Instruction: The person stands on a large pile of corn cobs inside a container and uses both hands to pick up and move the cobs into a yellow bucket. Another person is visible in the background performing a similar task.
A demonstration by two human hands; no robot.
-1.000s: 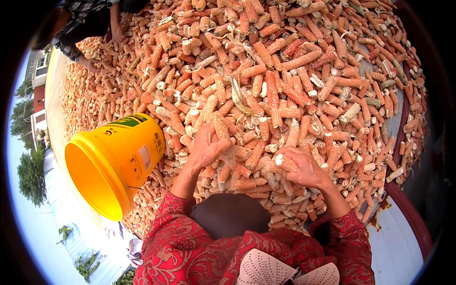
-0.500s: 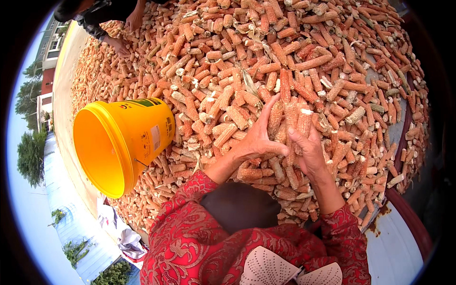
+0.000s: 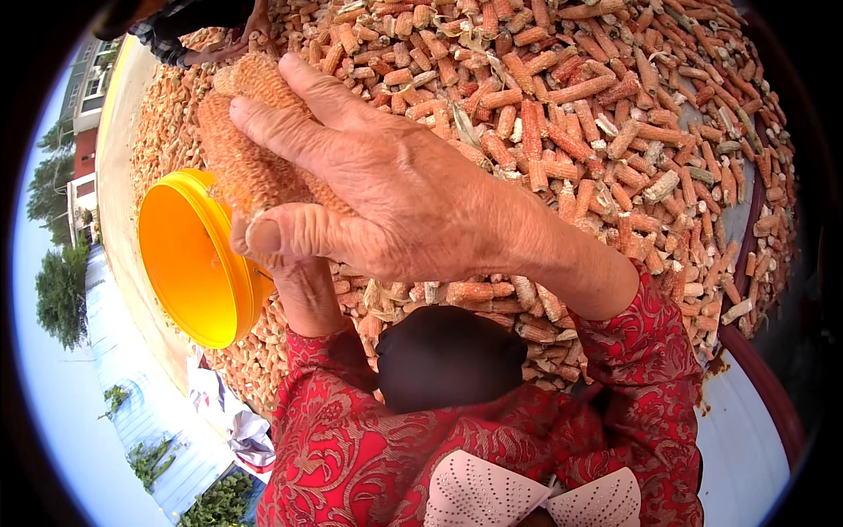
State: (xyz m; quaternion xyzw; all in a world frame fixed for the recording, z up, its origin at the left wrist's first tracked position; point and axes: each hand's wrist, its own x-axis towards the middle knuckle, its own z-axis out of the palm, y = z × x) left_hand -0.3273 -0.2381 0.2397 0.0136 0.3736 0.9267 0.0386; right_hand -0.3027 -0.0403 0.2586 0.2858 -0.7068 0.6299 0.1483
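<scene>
Several bare corn cobs (image 3: 246, 145) are bunched together between my two hands, raised high near the bucket. My right hand (image 3: 378, 189) lies over them from the right, fingers and thumb curved round the bunch. Beneath it, my left hand (image 3: 297, 277) supports the cobs at their near end; most of its fingers are hidden behind the right hand. The yellow bucket (image 3: 176, 263) lies tipped on its side at the left, its mouth facing left. The cobs and hands cover part of its upper rim and side.
A large heap of corn cobs (image 3: 571, 88) spreads under and around the bucket. Another person's hands (image 3: 237, 42) are at the heap, far left. White crumpled sacking (image 3: 237, 426) lies near left. A dark red edge (image 3: 760, 386) runs along the right.
Both hands have lifted a bunch of cobs off the heap and carried it up and left, towards the bucket. The other person's hands have drawn together.
</scene>
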